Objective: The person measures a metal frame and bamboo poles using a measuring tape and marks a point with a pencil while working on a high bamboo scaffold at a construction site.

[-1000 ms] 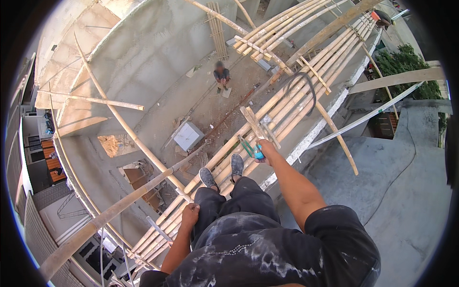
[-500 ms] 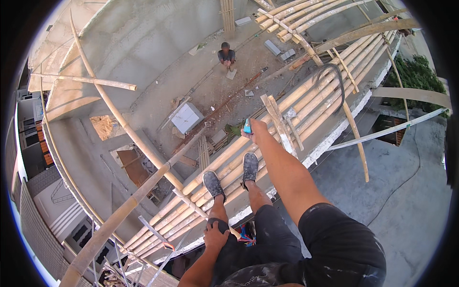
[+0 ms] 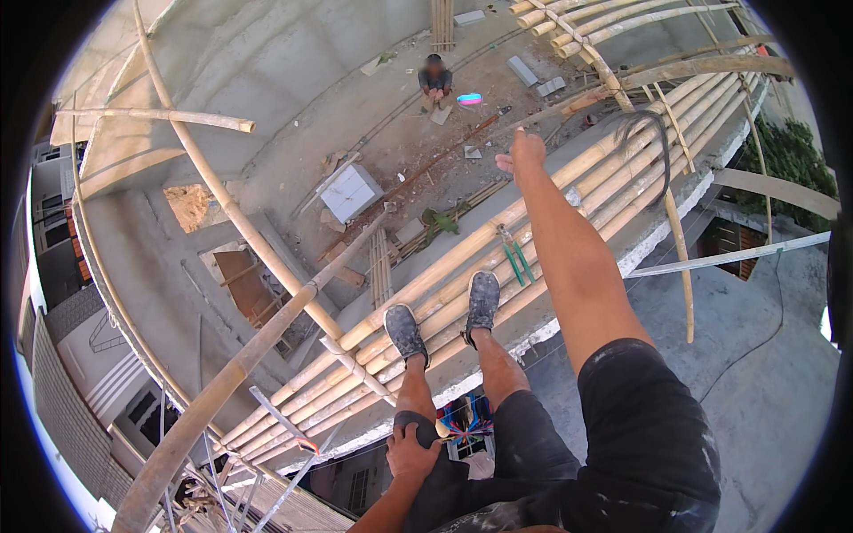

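Observation:
My right hand (image 3: pixel 524 153) reaches out beyond the bamboo poles, a finger apart from the rest and nothing in its grasp. Past it, apart from the hand, a small blue-and-pink thing (image 3: pixel 469 99) shows blurred against the ground far below, near a person (image 3: pixel 434 78) whose hands are held together in front. My left hand (image 3: pixel 413 453) rests on my left knee with its fingers spread. Green-handled pliers (image 3: pixel 515 253) lie on the bamboo poles (image 3: pixel 435 298) beside my right shoe (image 3: pixel 482 298). Both feet stand on these poles.
A thick slanting bamboo pole (image 3: pixel 240 364) crosses at left. A concrete edge (image 3: pixel 640 253) runs along the platform, with a drop on both sides. A black cable loop (image 3: pixel 665 151) hangs over the poles at right. Below stands a pale box (image 3: pixel 349 193) among rubble.
My right hand has stretched farther out and let go of the blue thing, now away from it near the person below. The pliers show where wooden pieces lay. My left hand stays on my knee.

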Motion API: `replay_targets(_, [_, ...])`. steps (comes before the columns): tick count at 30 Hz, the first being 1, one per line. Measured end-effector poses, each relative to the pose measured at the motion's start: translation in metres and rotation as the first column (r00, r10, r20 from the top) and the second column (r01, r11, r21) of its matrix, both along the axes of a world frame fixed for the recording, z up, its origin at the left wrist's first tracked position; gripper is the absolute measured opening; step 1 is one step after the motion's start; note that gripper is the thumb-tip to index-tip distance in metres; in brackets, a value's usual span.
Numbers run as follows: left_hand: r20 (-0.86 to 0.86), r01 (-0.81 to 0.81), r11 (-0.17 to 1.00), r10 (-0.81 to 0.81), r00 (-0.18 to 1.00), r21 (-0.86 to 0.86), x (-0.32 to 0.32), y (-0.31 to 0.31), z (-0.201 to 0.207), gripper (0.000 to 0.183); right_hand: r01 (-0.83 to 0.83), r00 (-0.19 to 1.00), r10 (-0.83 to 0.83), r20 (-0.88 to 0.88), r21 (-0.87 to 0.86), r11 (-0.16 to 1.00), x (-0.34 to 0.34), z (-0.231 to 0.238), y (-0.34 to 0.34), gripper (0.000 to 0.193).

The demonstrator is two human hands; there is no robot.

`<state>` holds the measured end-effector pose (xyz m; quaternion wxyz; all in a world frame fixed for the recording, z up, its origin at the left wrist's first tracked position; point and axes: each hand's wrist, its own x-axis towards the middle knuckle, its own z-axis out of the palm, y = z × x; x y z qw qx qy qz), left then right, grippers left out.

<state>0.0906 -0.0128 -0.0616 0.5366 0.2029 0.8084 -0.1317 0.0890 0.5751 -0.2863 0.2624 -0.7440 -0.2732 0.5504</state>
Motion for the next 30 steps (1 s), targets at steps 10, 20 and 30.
replay_targets(10, [0.029,0.002,1.000,-0.002,1.000,0.015,-0.003,-0.002,0.004,0.070,-0.437,0.842,0.483,0.239,-0.223,0.871,0.153,0.012,-0.222,0.043])
replay_targets(20, [0.093,0.010,0.959,-0.037,0.995,0.284,-0.042,-0.054,0.005,0.063,-0.409,0.857,0.514,0.029,-0.569,0.713,0.255,0.216,-0.342,0.038])
replay_targets(30, [-0.394,0.729,0.357,-0.661,0.639,0.585,-0.179,-0.115,0.021,0.014,-0.319,0.910,0.388,0.146,-0.352,0.880,0.333,0.380,-0.368,0.030])
